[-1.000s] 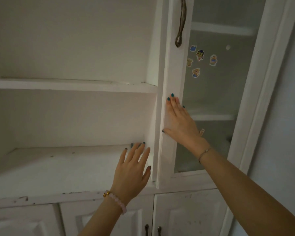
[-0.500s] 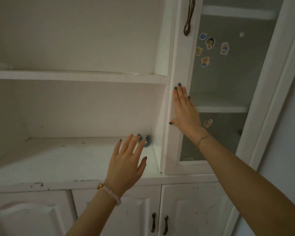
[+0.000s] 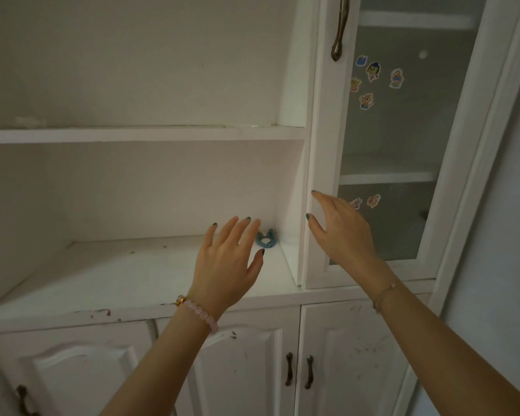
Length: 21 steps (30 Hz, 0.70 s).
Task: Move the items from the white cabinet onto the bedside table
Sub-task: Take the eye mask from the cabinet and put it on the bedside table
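Observation:
A white cabinet (image 3: 144, 135) with open shelves fills the view. In the far right corner of its lower shelf (image 3: 102, 274) lies a small blue horseshoe-shaped item (image 3: 266, 239). My left hand (image 3: 227, 262) hovers over the shelf just left of and in front of that item, fingers spread, holding nothing. My right hand (image 3: 339, 232) is open at the left edge of the glass door (image 3: 318, 175), fingertips on or just off its frame. The bedside table is out of view.
The glass door carries cartoon stickers (image 3: 373, 72) and a dark metal handle (image 3: 341, 28). Below the shelf are closed white doors (image 3: 246, 370) with dark handles (image 3: 298, 372). A grey wall (image 3: 499, 235) runs along the right.
The view has shifted, bringing the blue item into sight. My right hand has slid down the door edge and lifted from flat to curled. My left hand stays over the shelf.

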### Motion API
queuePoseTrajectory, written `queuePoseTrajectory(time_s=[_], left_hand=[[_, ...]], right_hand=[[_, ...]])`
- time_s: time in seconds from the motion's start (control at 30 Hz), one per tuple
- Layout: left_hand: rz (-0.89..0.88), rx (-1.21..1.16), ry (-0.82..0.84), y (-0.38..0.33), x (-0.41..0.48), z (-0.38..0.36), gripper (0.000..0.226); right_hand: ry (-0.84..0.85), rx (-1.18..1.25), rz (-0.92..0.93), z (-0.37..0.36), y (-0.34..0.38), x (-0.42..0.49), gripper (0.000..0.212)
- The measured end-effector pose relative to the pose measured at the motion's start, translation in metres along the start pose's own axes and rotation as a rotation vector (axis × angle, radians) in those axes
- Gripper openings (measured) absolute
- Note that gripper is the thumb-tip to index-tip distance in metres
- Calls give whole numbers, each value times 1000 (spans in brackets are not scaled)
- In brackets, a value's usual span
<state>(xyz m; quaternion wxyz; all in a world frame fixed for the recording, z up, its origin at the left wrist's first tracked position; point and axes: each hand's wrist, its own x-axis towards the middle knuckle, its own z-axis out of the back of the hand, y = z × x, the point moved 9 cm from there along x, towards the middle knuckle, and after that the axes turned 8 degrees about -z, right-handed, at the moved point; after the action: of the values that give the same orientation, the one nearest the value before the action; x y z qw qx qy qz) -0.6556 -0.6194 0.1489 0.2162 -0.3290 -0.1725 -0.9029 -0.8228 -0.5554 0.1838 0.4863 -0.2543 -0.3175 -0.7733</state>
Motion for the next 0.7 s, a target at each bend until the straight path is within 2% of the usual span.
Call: queuePoseTrajectory(time_s=[0.17,0.3,0.7], left_hand=[[-2,-26,-10,12,-15,10,51],[-26,-46,-30,18,-29,9,48],[-6,-90,44,17,-80,8,49]], right_hand=[[-17,-4,23,-4,22,-37,42],[-9,1,20,-6,42,-59,46],[85,-22,-13,-7,69,-115,53]])
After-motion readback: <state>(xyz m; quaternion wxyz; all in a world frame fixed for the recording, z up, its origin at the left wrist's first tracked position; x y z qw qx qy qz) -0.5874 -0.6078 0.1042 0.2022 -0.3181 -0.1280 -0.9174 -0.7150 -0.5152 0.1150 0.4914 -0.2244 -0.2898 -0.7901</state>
